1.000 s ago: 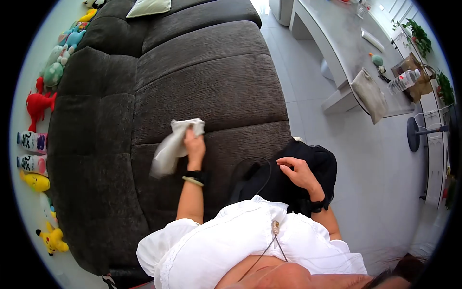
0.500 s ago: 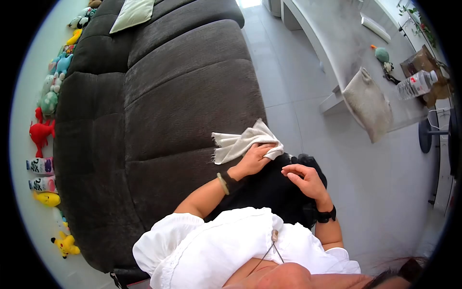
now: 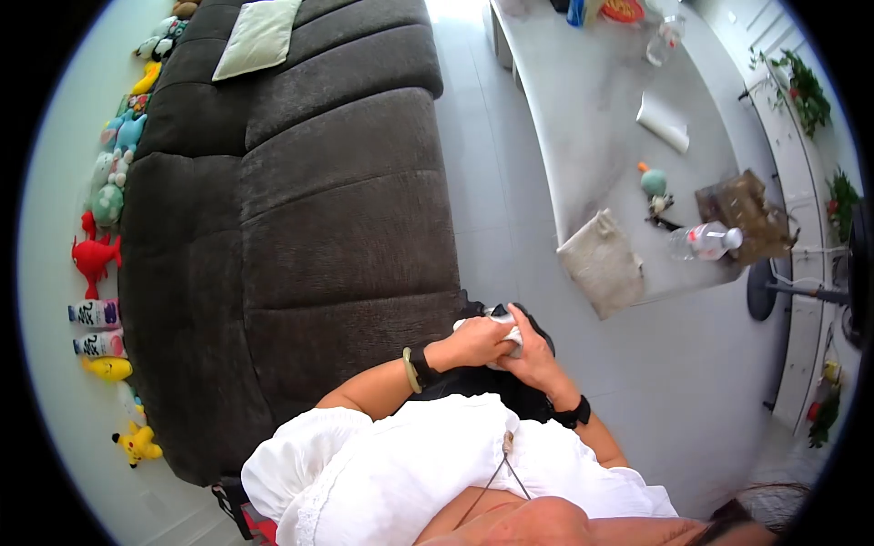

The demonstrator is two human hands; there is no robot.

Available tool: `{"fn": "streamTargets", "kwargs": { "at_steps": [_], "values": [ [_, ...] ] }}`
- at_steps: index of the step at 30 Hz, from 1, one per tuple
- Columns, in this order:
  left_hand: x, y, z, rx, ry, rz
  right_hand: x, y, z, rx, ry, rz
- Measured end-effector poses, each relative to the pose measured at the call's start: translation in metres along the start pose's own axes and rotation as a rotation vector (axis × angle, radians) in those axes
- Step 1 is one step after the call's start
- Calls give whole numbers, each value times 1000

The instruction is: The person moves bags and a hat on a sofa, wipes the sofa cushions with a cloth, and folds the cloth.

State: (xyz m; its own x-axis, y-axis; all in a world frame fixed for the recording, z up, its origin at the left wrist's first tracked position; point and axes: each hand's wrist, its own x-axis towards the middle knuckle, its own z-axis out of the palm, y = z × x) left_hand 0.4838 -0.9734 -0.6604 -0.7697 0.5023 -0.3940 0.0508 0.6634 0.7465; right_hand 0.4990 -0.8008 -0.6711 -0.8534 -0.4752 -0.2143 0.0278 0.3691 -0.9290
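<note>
In the head view the off-white cloth (image 3: 515, 336) is bunched small between my two hands, over the dark clothing on my lap. My left hand (image 3: 475, 343) is closed on it from the left. Against it from the right, my right hand (image 3: 535, 360) also grips the cloth, its index finger stretched up along the bundle. Most of the cloth is hidden by the fingers. Just beyond my left hand lies the front edge of the dark grey sofa (image 3: 355, 237).
A white table (image 3: 583, 155) stands at right. On it are a beige cloth (image 3: 603, 264) draped over the near edge, a plastic bottle (image 3: 706, 241), a brown bag (image 3: 746, 214) and a green toy (image 3: 653, 182). Plush toys, including a red one (image 3: 95, 259), line the sofa's left side.
My left hand has lifted the spread cloth off the sofa seat and drawn it toward my lap. My right hand has come in and closed on it. The view has shifted toward the table.
</note>
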Motion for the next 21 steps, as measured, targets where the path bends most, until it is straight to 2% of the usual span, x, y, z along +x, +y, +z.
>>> {"fn": "streamTargets", "kwargs": {
  "at_steps": [1,2,4,5,7,9,10,13,16,19,21],
  "values": [
    [-3,9,-10,64,-88,-33,-2,-15,-5,-14,-57,124],
    [-9,18,-20,47,-43,-15,-4,-29,-9,-36,-39,116],
    [-27,38,-41,12,42,7,-1,-54,-22,-33,-173,155],
    [-36,54,-63,-8,-36,-70,0,-70,-27,-22,-219,148],
    [-57,59,-89,-70,-33,-61,5,-103,-36,-1,-312,132],
    [-85,67,-118,-145,-49,-94,13,-140,-45,-26,-371,33],
    [-99,70,-131,-73,-50,-152,18,-157,-49,-37,-401,-15],
    [-145,41,-132,146,111,-333,34,-204,-61,-58,-483,-27],
    [-186,16,-132,98,339,-449,61,-232,-59,-50,-519,-111],
    [-217,9,-141,-493,574,-464,89,-248,-44,1,-565,-138],
    [-231,11,-156,-681,739,-438,116,-266,-32,38,-653,-106]
  ]
}}
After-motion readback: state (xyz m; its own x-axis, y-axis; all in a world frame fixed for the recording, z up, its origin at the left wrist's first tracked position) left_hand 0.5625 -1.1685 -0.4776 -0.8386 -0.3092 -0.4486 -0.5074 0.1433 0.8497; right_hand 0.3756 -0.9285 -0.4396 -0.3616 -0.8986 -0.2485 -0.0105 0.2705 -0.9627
